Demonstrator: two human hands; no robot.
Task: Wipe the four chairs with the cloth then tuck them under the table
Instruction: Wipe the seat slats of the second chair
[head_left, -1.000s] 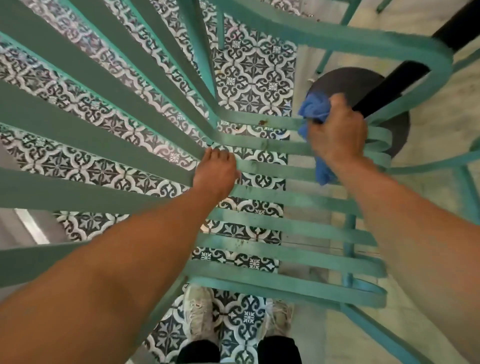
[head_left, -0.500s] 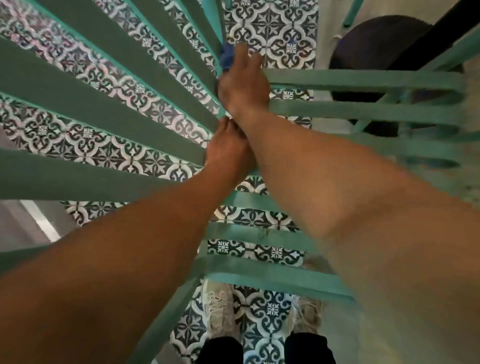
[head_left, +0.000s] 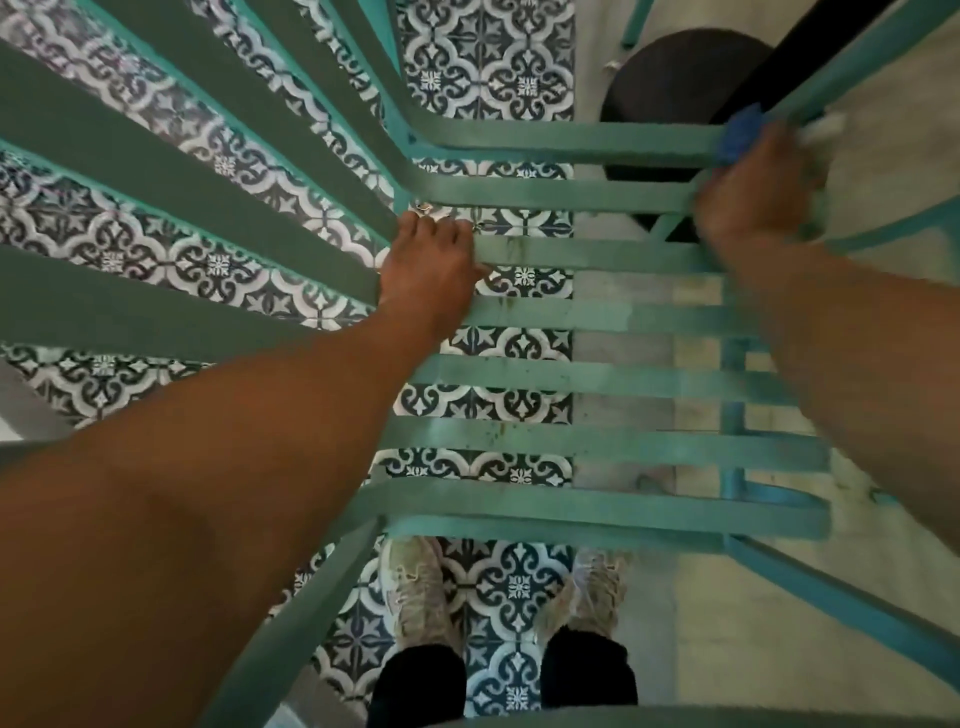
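I look straight down on a teal metal chair (head_left: 597, 379) with a slatted seat and slatted backrest. My left hand (head_left: 431, 270) rests flat on the seat slats where they bend up into the backrest. At the seat's far right end my right hand (head_left: 753, 192) is closed around a blue cloth (head_left: 740, 136) and presses it against the top slats. The right hand is blurred. Most of the cloth is hidden under the fingers.
A round dark table base (head_left: 670, 88) with a black post (head_left: 810, 41) stands just beyond the chair. Patterned blue-and-white tiles (head_left: 488, 62) cover the floor on the left, plain pale floor on the right. My shoes (head_left: 421, 592) stand below the seat's front edge. Another teal chair leg (head_left: 636, 23) shows at the top.
My right hand has swept the cloth from the backrest corner across to the seat's far right end. The left hand has stayed on the slats.
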